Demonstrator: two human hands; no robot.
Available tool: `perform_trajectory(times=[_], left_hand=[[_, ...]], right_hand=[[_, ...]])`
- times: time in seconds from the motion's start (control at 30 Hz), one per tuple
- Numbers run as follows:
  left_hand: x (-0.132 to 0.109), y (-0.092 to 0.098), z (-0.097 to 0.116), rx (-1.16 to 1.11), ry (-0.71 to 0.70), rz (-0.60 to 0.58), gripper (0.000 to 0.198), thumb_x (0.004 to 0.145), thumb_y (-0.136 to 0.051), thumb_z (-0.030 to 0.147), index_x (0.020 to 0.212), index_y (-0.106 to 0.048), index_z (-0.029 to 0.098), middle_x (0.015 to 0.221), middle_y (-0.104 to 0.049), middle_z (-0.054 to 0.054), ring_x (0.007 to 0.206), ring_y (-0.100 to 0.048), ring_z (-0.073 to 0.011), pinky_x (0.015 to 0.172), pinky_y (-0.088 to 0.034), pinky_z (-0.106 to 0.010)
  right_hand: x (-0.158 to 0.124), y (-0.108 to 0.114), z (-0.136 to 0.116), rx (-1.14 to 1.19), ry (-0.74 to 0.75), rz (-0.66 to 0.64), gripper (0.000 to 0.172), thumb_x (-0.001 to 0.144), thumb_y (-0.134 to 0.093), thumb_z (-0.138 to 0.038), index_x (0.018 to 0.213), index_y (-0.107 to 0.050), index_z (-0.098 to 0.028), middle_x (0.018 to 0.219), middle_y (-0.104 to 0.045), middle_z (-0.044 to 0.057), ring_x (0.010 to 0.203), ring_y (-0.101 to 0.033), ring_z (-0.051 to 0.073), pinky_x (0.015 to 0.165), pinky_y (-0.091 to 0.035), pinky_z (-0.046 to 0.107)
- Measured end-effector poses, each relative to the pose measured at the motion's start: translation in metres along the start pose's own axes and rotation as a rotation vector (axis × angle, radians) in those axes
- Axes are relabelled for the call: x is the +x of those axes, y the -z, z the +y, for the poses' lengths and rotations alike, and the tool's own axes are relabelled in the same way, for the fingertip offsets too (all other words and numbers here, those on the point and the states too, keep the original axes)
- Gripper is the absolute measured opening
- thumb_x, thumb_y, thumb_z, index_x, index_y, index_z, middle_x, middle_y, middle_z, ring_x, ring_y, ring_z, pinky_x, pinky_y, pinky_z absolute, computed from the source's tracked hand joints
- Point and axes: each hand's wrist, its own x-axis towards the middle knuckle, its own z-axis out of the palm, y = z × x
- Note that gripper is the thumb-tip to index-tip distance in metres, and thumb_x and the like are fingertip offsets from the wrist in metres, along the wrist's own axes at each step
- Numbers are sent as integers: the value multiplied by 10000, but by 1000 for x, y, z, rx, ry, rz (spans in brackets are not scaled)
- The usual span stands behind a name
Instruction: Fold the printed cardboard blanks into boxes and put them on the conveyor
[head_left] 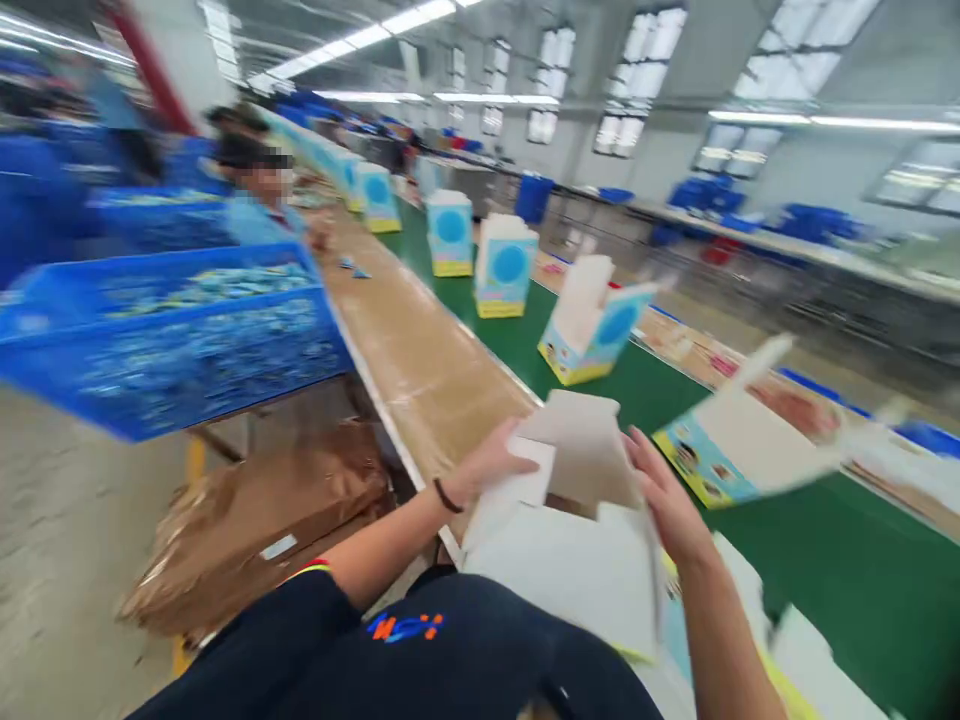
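Note:
An open cardboard box (559, 565), white inside, is close in front of my body with its flaps standing up. At its left side, my left hand (499, 465) grips a small side flap, thumb on the inner face. My right hand (667, 495) holds the opposite wall, its fingers along the edge of the tall back flap. Only a narrow part of the box's inside shows between the flaps. Just beyond my right hand, another open box (720, 455), blue and yellow with small pictures, leans on the green conveyor belt (817, 550).
Several open boxes (508, 265) stand in a row along the belt. A brown worktop (420, 370) runs beside it. On the left, a blue crate (180, 340) holds many small blue packets above a brown wrapped bundle (277, 530). A co-worker (262, 205) sits beyond the crate.

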Motion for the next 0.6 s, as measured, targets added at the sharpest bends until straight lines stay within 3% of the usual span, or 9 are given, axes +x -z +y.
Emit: perform_trajectory(times=[0.1,0.17,0.3,0.47,0.6], left_hand=[[-2,7,-19,44,-3,-26,712,488,-829,246,1168,-631,175,1192,-709,-87,1126,-651,-314,970,-539,-423],[-4,8,-30,12,15,-53,744,485,-851,315,1182,-633,174,1193,-714,-99,1114,-664,-318,949,-552,-427],[-11,5,-40,-62,142,-101,901,473,-896,447,1279,-582,191,1112,-737,-91,972,-706,-286,817,-593,-402],[-12,1,-40,-2,74,1,767,496,-887,433,1171,-621,185,1030,-748,-64,910,-707,-252,767,-595,-355],[-9,3,-46,-39,39,11,650,527,-861,412,1095,-648,180,960,-733,-40,854,-682,-229,751,-575,-349]], right_hand=[[-19,-16,4,-136,-82,-100,1169,560,-926,-597,1560,-408,-283,1591,-465,115,1421,-479,367,1224,-336,526],[-22,-25,12,-159,-96,-59,1116,557,-909,-578,1523,-457,-248,1574,-479,113,1421,-475,367,1230,-331,510],[-35,-44,38,-134,-165,157,1050,595,-853,-565,1492,-446,-200,1578,-446,144,1459,-423,360,1229,-329,516],[-52,-68,54,-220,-78,443,1026,611,-859,-467,1503,-405,-244,1601,-408,132,1514,-328,340,1257,-266,535],[-59,-62,63,-20,8,290,884,702,-790,-477,1483,-425,-282,1578,-432,101,1413,-467,312,1158,-418,495]])
